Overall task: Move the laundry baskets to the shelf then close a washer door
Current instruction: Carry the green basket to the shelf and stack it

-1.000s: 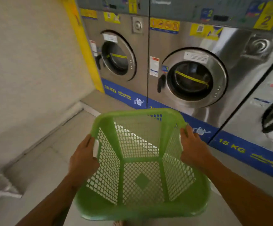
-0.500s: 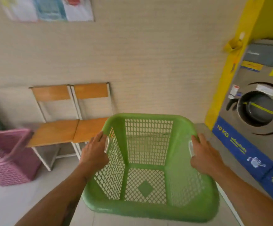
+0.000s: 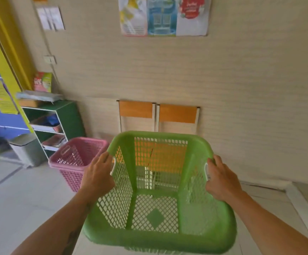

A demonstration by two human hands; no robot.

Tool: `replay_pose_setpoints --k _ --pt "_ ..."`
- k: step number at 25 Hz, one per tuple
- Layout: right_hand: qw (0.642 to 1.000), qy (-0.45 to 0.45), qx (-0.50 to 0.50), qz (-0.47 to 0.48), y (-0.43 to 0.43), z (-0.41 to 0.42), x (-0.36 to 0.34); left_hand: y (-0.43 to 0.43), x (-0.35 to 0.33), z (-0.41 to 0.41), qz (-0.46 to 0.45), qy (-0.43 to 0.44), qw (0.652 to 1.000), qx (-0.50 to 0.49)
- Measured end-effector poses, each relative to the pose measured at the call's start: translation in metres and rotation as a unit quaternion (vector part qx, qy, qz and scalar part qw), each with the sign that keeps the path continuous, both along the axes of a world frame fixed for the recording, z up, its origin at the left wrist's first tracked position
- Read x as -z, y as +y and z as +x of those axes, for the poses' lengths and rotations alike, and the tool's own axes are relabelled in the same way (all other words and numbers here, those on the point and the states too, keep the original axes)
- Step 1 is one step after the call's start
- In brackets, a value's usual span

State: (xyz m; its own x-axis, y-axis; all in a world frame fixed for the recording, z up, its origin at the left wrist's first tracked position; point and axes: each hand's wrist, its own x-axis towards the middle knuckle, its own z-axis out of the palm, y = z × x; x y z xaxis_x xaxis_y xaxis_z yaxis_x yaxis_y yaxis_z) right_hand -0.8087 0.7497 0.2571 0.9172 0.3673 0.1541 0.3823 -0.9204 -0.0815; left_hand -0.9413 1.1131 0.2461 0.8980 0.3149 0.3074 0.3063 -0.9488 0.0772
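Note:
I hold an empty green mesh laundry basket [image 3: 158,240] in front of me, above the floor. My left hand [image 3: 97,176] grips its left handle and my right hand [image 3: 221,181] grips its right handle. A pink laundry basket [image 3: 75,159] stands on the floor to the left of the green one. Behind it, at the left, is a green shelf unit [image 3: 68,116] with white shelves holding cloth and papers. No washer is in view.
Two wooden chairs [image 3: 156,115] stand against the beige wall straight ahead, partly hidden by the green basket. A grey lidded bin [image 3: 27,150] sits left of the shelf. A raised floor step [image 3: 300,201] runs along the right.
My view has swung left, away from the washers to the wall with the chairs, then to the shelf and pink basket. Both hands have kept their grip on the green basket.

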Motion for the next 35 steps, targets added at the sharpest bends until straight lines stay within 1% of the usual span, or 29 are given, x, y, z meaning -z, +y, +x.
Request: replay_pose_setpoints --k 5,10,13,17,21,26,30,35 --pt "0.998 -0.010 -0.055 -0.004 0.112 0.086 0.018 0.091 -0.005 0.042 -0.010 -0.037 0.998 -0.049" --pt "0.993 -0.033 -0.117 -0.006 0.233 0.179 0.024 0.184 -0.015 0.092 -0.008 -0.046 0.994 -0.098" --pt "0.988 -0.025 -0.155 0.004 0.322 0.213 0.017 0.253 -0.015 0.103 -0.022 -0.046 0.987 -0.151" --pt "0.983 -0.031 -0.180 0.003 0.449 0.234 0.004 0.369 -0.009 0.108 -0.010 -0.052 0.980 -0.189" --pt "0.986 -0.035 -0.162 -0.002 0.565 0.242 -0.001 0.494 -0.012 0.127 -0.007 -0.064 0.982 -0.179" --pt "0.993 -0.037 -0.113 0.007 0.672 0.251 -0.010 0.624 -0.028 0.166 0.001 -0.044 0.990 -0.136" --pt "0.997 -0.020 -0.067 0.014 0.730 0.269 -0.002 0.700 -0.029 0.214 0.014 -0.028 0.994 -0.102" --pt "0.999 0.011 -0.033 0.022 0.785 0.311 0.034 0.767 -0.005 0.278 0.008 -0.009 0.998 -0.061"
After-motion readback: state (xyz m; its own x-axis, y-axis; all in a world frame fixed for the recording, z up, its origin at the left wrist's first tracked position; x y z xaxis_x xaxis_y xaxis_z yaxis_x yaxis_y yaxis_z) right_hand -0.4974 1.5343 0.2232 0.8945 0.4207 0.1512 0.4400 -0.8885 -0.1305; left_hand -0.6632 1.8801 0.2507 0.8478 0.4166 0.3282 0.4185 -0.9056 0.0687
